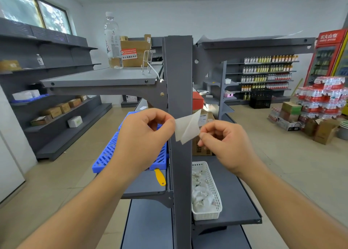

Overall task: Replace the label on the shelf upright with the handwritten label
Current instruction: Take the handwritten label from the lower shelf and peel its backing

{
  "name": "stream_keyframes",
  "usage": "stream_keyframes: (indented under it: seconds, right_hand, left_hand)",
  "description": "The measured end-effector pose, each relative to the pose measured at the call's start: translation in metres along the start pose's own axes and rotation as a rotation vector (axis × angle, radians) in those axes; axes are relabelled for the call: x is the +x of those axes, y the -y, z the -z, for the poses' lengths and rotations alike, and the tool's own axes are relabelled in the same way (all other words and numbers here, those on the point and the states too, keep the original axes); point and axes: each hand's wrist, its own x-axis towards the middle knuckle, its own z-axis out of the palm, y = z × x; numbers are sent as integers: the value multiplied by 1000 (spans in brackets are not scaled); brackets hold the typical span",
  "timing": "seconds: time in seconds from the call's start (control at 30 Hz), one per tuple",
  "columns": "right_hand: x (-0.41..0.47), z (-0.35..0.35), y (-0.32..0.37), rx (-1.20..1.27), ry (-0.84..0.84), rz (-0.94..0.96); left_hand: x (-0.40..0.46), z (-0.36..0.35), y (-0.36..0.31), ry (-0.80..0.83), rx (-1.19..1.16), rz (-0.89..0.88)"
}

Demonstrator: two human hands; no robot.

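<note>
Sitting at 9 o'clock along the left wall: grey wall shelving carrying a row of brown cartons and one white box.

Standing at 11 o'clock on the top shelf board: clear water bottle, upright, with a cardboard box just behind it at its 3 o'clock and a white wire stand beside that.

Lying at 8 o'clock from centre, on the mid shelf: blue plastic grids, partly hidden behind the left forearm; yellow handle poking out just below them at 6 o'clock.

Left hand pinching the left edge of the label between thumb and forefinger, other fingers curled in.

Label hanging in front of the shelf upright, at centre frame, between both hands; white, creased, appearing split into two overlapping layers. Not clear whether touching the upright's face or held just off it. No writing readable on the side shown.

Right hand pinching the label's lower right corner with its fingertips, remaining fingers folded, at 3 o'clock from the upright.

Resting at 5 o'clock, on the lower right shelf: white mesh basket holding crumpled white paper scraps, just beside the upright.

Showing at 2 o'clock, far back: shelving stocked with bottles; at 3 o'clock, red drinks fridge and stacked shrink-wrapped bottle packs.
</note>
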Motion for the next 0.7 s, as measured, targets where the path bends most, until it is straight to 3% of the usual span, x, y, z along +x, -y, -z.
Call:
stream_keyframes:
  seconds: [0.37,0.5,0.6,0.7]
  right_hand:
    - [9,14,-66,-174,-35,-157]
    - [10,18,-106,-354,-51,-346]
    - [7,16,-139,-437,-2,-517]
    - [1,8,-166,-572,109,-565]
  left_hand:
    - [0,6,2,-54,14,40]
    - [-1,9,4,-76,-4,50]
    - [-4,12,9,-83,3,62]
    - [-8,15,13,-87,14,76]
